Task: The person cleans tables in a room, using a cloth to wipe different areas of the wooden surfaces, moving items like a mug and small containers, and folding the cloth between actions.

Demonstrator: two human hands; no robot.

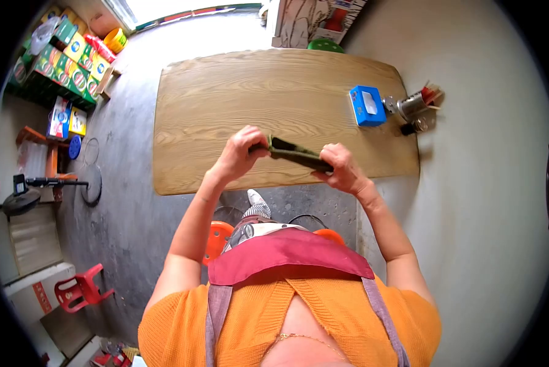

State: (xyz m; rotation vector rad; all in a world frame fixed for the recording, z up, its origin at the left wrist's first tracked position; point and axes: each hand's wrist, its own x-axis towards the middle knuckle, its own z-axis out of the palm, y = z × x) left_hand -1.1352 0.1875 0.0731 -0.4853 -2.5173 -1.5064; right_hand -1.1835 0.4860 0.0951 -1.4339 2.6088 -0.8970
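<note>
A dark green piece of folded cloth (300, 156) is stretched between my two hands, above the near edge of the wooden table (256, 92). Its left end is pinched in my left hand (242, 153), fingers curled around it. My right hand (343, 170) grips the other end, which sits slightly lower. A dark gap shows along the cloth's upper edge, and I cannot make out what kind of item it is. Both ends are partly hidden by my fingers.
On the table's right side are a blue tissue box (367, 106) and a metal holder of chopsticks (414, 105), with a small dark-capped jar (414, 126) beside it. Orange stools (217, 241) stand below me. Stacked boxes (63, 70) and a red chair (83, 289) are at left.
</note>
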